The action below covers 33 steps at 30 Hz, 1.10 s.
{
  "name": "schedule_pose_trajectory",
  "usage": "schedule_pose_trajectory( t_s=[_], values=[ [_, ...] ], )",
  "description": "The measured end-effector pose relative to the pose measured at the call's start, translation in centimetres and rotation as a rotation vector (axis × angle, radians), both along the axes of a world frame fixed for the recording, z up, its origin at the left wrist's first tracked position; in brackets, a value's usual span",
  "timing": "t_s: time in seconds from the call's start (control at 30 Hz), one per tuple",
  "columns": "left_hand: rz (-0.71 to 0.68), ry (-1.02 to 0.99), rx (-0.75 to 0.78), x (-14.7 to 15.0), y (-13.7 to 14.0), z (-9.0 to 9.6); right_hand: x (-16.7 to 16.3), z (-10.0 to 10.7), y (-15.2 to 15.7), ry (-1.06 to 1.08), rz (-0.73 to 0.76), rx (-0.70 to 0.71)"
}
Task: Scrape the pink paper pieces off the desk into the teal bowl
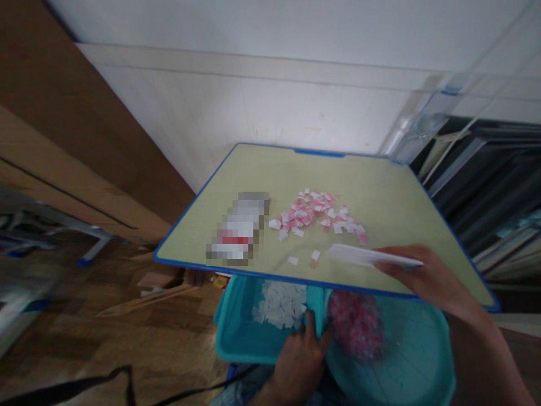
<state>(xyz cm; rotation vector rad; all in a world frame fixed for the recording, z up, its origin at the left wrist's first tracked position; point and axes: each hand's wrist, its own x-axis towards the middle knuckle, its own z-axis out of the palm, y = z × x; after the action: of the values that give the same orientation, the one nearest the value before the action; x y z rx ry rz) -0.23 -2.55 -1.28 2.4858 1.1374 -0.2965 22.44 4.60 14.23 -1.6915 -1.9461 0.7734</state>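
Head view: right hand (429,279) above table (380,192), toward near right corner, fingers clamped on blurred white strip (357,255). Left hand (302,355) at teal bin (243,351), below near edge; cannot tell whether fingers grip rim. Pink-and-white pieces (302,214) scattered mid-table; white pieces (279,304) inside bin; pink bundle (355,324) in round basin (418,352) alongside.

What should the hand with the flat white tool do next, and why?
Perhaps the right hand could, using the tool, sweep the two small loose white squares toward the teal rectangular tub: they lie near the front edge of the blue-rimmed yellow tabletop, and the tub below it holds similar white scraps.
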Motion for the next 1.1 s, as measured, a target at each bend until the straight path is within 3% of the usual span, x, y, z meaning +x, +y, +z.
schedule_pose_trajectory(
  t_s=[0.1,0.4,0.77,0.93,1.1],
  values=[
    [0.0,0.002,-0.005,0.0,0.0,0.1,0.1,-0.1,0.0,0.008,-0.072,0.062],
    [0.006,0.005,0.043,-0.1,0.0,0.1,-1.6,-1.1,0.0,0.074,0.063,-0.039],
    [-0.008,-0.027,0.062,-0.2,-0.1,0.0,1.3,0.7,-0.9,-0.011,-0.014,-0.041],
    [-0.016,-0.017,0.068,-0.1,-0.1,0.1,-0.5,-0.2,0.1,0.007,-0.093,0.002],
    [-0.011,-0.022,0.091,-0.1,-0.2,-0.1,-3.1,-0.9,0.7,0.092,0.001,-0.031]
  ],
)
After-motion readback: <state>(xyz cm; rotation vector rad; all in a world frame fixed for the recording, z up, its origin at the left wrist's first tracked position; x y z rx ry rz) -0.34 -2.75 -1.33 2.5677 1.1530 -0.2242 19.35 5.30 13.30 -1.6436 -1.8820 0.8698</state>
